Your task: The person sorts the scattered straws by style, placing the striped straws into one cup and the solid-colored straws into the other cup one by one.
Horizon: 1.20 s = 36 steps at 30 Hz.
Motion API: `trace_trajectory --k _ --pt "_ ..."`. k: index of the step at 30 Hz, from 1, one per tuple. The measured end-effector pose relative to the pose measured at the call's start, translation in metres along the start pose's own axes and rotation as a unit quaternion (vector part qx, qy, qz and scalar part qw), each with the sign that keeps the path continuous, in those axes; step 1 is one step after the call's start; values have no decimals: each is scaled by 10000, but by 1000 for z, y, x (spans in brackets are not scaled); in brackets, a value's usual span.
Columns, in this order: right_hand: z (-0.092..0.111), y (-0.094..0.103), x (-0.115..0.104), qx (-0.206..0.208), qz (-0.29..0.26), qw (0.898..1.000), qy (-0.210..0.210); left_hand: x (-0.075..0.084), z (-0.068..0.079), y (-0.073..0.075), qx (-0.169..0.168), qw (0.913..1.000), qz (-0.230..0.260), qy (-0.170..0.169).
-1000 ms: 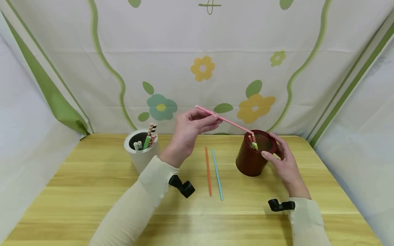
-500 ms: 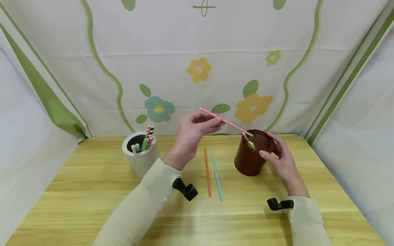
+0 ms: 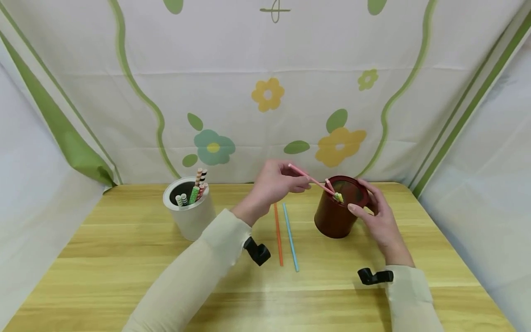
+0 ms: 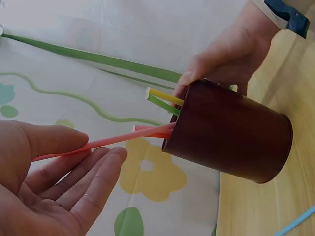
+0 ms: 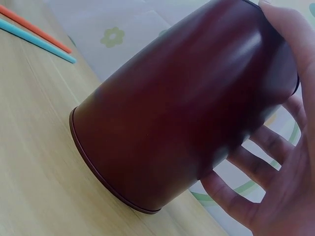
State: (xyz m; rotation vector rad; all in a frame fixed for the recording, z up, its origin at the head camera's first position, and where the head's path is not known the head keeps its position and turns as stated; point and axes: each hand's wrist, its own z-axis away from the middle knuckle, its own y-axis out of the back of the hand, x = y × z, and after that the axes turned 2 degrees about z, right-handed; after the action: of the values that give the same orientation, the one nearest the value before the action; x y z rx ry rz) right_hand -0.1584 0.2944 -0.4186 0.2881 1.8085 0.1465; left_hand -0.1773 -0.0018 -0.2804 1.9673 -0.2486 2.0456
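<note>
A pink straw [image 3: 310, 179] is pinched between the thumb and fingers of my left hand [image 3: 279, 185]. It slants down to the right, its lower end inside the mouth of a dark red cup [image 3: 335, 220]. Another pink straw [image 3: 329, 185], a yellow straw [image 4: 165, 96] and a green straw [image 4: 161, 104] lean at the cup's near-left rim. My right hand [image 3: 380, 220] grips the cup's right side, thumb at the rim. In the right wrist view, its fingers curve round the far side of the cup, which stands on the table.
An orange straw [image 3: 278, 240] and a blue straw [image 3: 291, 240] lie side by side on the wooden table [image 3: 332, 295] between the cups. At the left stands a white cup [image 3: 192, 221] holding several patterned straws [image 3: 194, 194]. A flowered cloth [image 3: 232, 55] hangs behind the table.
My left hand has moved right and down, bringing the pink straw's end from above the rim into the red cup. The right hand keeps its grip on the cup.
</note>
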Motion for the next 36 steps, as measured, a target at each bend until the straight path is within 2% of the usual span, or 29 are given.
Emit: trace_trajectory --k 4,9,13,17,25,30,36 --pt "-1 -2 0 -15 -51 10000 -14 3 -6 -3 -336 9974 -633 10" --pt "-1 -3 0 20 -93 10000 -13 10 -17 -8 -893 9864 -1373 168" --pt "-1 -3 0 8 4 10000 -3 14 -23 -12 -1065 9792 -1697 330" --pt "-1 -3 0 -26 118 9999 -1 12 -27 -16 -1086 9791 -1682 352" --pt "-2 -3 0 -25 257 9997 -9 -1 -31 -23 -965 9861 -1334 237" --pt "-1 -3 0 -36 233 9997 -20 -10 -31 -28 -847 9895 -1160 152" --pt "2 -3 0 18 128 9999 -4 -16 -30 -33 -707 9903 -1194 19"
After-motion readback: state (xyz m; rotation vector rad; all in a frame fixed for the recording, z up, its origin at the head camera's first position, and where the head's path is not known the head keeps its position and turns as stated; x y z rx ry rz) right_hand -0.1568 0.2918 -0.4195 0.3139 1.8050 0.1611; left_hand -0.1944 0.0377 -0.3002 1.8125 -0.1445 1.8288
